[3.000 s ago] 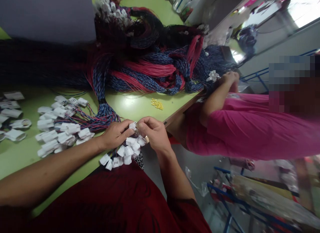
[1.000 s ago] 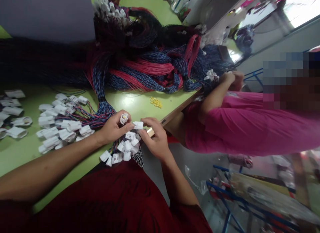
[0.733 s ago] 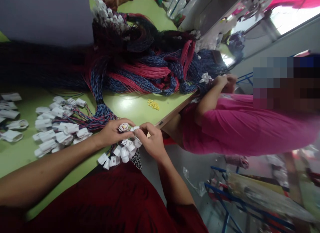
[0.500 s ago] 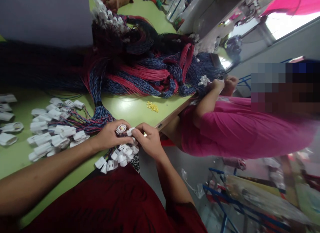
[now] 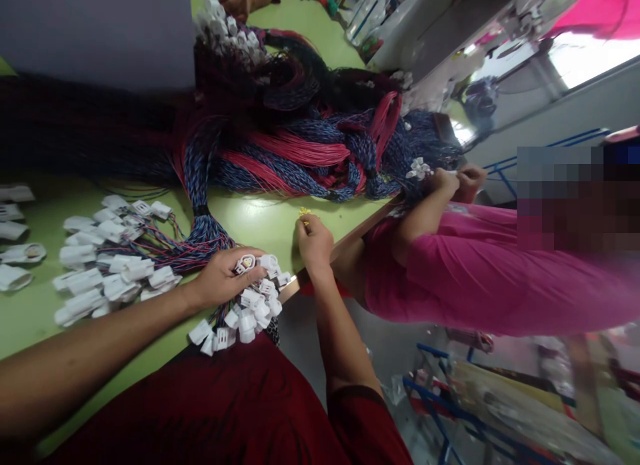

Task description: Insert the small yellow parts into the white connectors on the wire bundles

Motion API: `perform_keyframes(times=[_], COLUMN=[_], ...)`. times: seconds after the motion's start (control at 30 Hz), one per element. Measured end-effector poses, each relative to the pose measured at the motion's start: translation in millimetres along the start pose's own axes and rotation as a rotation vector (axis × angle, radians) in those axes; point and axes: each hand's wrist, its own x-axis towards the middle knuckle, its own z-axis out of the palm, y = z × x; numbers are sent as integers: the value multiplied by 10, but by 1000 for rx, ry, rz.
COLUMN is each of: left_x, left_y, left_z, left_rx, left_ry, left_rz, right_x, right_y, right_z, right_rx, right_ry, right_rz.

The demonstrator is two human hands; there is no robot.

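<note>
My left hand [image 5: 220,278] is closed round a white connector [image 5: 245,264], whose open end faces up and shows a bit of yellow inside. Several more white connectors [image 5: 256,304] on wires hang in a cluster beside and below that hand, at the table edge. My right hand [image 5: 316,246] is over the table with thumb and fingers pinched together, touching a small heap of yellow pieces [image 5: 304,212]. What sits between its fingertips is hidden. A bundle of blue, black and pink wires [image 5: 202,220] runs down the table to my left hand.
More white connectors [image 5: 117,268] lie on the green table [image 5: 245,215] at left. Thick wire bundles [image 5: 300,148] cross behind. A grey panel [image 5: 100,35] blocks the upper left. A co-worker in a pink top [image 5: 450,268] works at right; another person's hand [image 5: 240,0] is at the top.
My right hand has left the connectors by my left hand and moved up to the yellow heap, partly covering it. My left hand keeps its hold. The view has shifted slightly.
</note>
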Motion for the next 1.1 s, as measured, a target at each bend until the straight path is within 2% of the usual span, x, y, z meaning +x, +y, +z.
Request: perform_keyframes(times=[0.13, 0.23, 0.37, 0.47, 0.6, 0.77, 1.1], left_x=[-2, 3, 9, 11, 18, 26, 41], left_y=[2, 22, 51, 68, 93, 107, 100], left_z=[-16, -34, -51, -60, -71, -80, -100], left_rx=[-33, -57, -30, -21, -55, -86, -91], left_ry=[-31, -50, -26, -43, -72, -95, -166], left_rz=[-20, -28, -53, -72, -76, -53, -33], right_x=[-89, -214, -468, -643, -743, -726, -650], right_y=[-24, -98, -327, -494, -612, -666, -555], right_z=[-8, -113, -370, -527, -590, -576, -562], right_rx=[50, 290, 781, 980, 999, 934, 942], right_ry=[7, -20, -230, -383, -461, -463, -565], right_rz=[-130, -69, 85, 113, 128, 125, 47])
